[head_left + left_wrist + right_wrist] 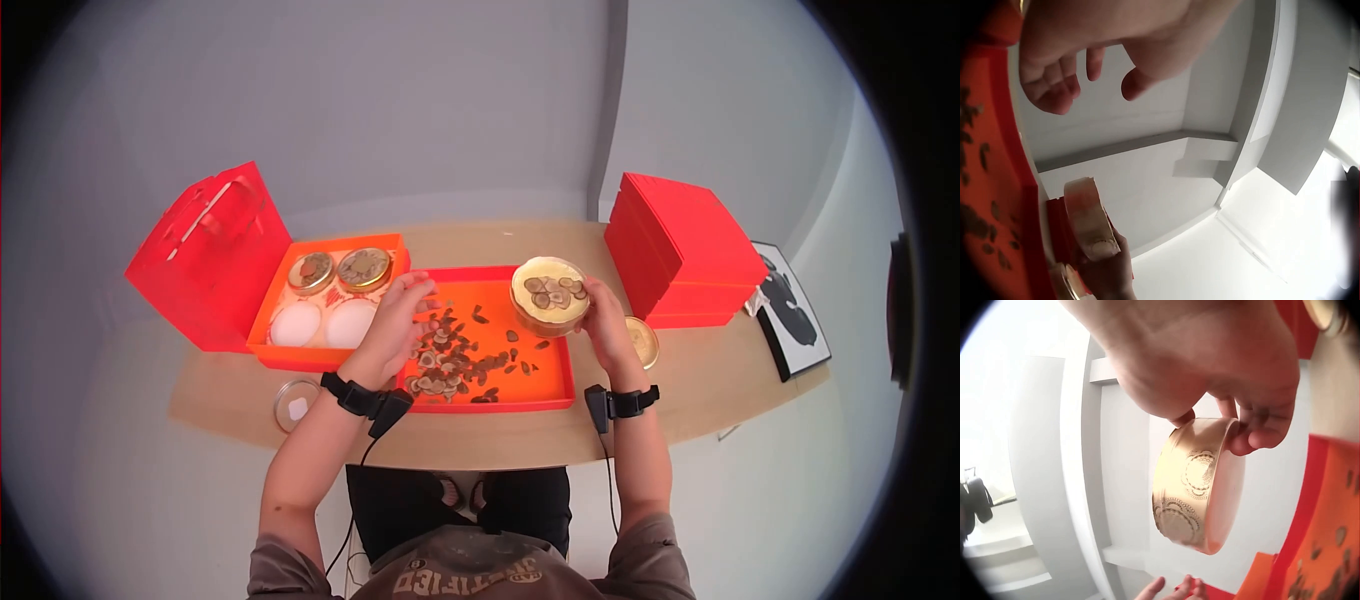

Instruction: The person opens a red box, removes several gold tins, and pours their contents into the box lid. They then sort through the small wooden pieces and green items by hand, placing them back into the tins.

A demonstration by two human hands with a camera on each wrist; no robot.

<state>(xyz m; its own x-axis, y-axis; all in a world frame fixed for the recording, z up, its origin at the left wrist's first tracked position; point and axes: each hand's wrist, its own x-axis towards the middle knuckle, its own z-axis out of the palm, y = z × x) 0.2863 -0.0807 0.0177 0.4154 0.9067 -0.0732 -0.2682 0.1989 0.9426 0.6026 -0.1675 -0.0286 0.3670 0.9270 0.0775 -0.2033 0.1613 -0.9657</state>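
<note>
My right hand [608,325] grips a round tub [535,320] by its rim, thumb and fingers on opposite sides of the wall. The tub has a pale yellow lining and several brown dried slices inside; its gold side with a stamped round pattern [1200,472] faces the right wrist view. Over the left edge of the tray my left hand [398,320] hovers with loosely bent fingers and nothing in them. Below both hands lies a shallow orange tray [545,385] with a red rim, strewn with dried slices [440,350], mostly heaped on its left.
An orange box [310,362] with a raised red lid [215,260] stands left, holding two gold-rimmed jars [363,268] and two white rounds [297,325]. A clear round lid [290,410] lies before it. Right are a gold-rimmed round piece [645,345], a red box [685,250] and a framed picture [800,320].
</note>
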